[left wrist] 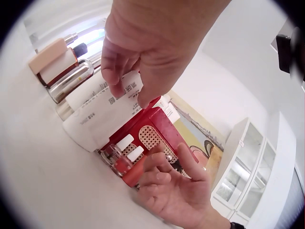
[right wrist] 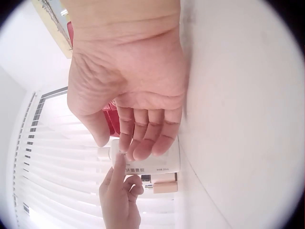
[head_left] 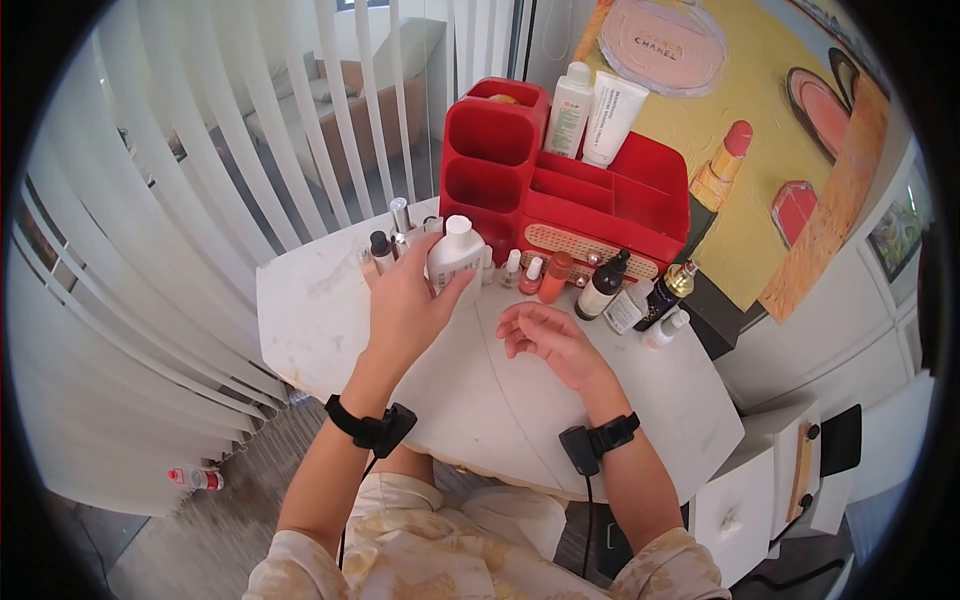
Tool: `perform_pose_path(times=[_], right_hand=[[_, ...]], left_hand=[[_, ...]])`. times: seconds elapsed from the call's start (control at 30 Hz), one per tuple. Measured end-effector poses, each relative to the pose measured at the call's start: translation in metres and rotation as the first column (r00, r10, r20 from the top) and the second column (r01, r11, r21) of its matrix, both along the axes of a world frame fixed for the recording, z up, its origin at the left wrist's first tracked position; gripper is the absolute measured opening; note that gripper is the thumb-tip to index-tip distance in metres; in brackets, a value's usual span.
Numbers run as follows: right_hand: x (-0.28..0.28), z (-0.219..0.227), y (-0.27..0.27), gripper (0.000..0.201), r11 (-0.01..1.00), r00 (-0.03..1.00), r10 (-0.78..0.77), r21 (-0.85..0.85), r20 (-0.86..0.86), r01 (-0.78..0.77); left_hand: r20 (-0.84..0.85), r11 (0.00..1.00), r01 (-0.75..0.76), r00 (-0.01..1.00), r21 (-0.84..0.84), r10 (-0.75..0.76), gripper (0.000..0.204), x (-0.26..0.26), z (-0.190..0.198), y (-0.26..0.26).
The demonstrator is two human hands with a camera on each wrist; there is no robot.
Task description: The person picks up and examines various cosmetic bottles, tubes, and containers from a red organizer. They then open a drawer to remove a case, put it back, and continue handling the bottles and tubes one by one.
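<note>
One white bottle [head_left: 453, 262] stands toward the table's [head_left: 470, 400] back edge, by the red organizer's [head_left: 650, 225] left end, left hand [head_left: 408, 308] gripping it between thumb and fingers. Right hand [head_left: 552, 345] is kinda loosely curled, nearer the front edge, holding nothing.

Right hand [right wrist: 126, 86] — fingers [right wrist: 164, 140] loosely curled — near a white bottle [right wrist: 151, 165] (left hand [right wrist: 120, 200] at it).

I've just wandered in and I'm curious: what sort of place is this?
Likely a makeup corner, perhaps at home: there's a red cosmetics organizer, small nail polish bottles and a makeup-themed painting.
</note>
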State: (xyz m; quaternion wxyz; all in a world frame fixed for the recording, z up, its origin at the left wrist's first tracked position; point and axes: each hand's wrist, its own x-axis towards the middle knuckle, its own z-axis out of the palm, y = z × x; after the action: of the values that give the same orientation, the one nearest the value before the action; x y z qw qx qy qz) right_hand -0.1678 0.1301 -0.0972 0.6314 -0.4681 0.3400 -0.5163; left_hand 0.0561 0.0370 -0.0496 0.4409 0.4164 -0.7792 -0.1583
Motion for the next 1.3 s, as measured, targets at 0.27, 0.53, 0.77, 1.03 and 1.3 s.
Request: perform_pose_path(times=[0.27,0.53,0.77,1.03,1.3], right_hand=[[0.005,0.003,0.000,0.034,0.996,0.994,-0.079,0.021,-0.076,0.081],[0.010,-0.005,-0.006,0.048,0.984,0.983,-0.171,0.048,-0.071,0.174],[0.012,0.006,-0.001,0.048,0.996,0.997,-0.032,0.085,-0.069,0.038],[0.010,-0.002,-0.005,0.045,0.993,0.993,-0.047,0.099,-0.109,0.058],[0.015,-0.001,-0.004,0.043,0.985,0.987,-0.129,0.107,-0.092,0.138]], left_hand=[[-0.151,0.981,0.063,0.988,0.184,-0.035,0.049,-0.003,0.002,0.001],[-0.684,0.742,0.529,0.717,0.411,-0.132,0.040,-0.014,0.002,-0.008],[-0.733,0.612,0.626,0.671,0.484,-0.107,0.037,-0.029,-0.005,-0.016],[-0.806,0.553,0.679,0.591,0.483,-0.022,0.045,-0.031,-0.033,-0.026],[-0.849,0.453,0.787,0.517,0.420,-0.111,0.046,-0.031,-0.037,-0.028]])
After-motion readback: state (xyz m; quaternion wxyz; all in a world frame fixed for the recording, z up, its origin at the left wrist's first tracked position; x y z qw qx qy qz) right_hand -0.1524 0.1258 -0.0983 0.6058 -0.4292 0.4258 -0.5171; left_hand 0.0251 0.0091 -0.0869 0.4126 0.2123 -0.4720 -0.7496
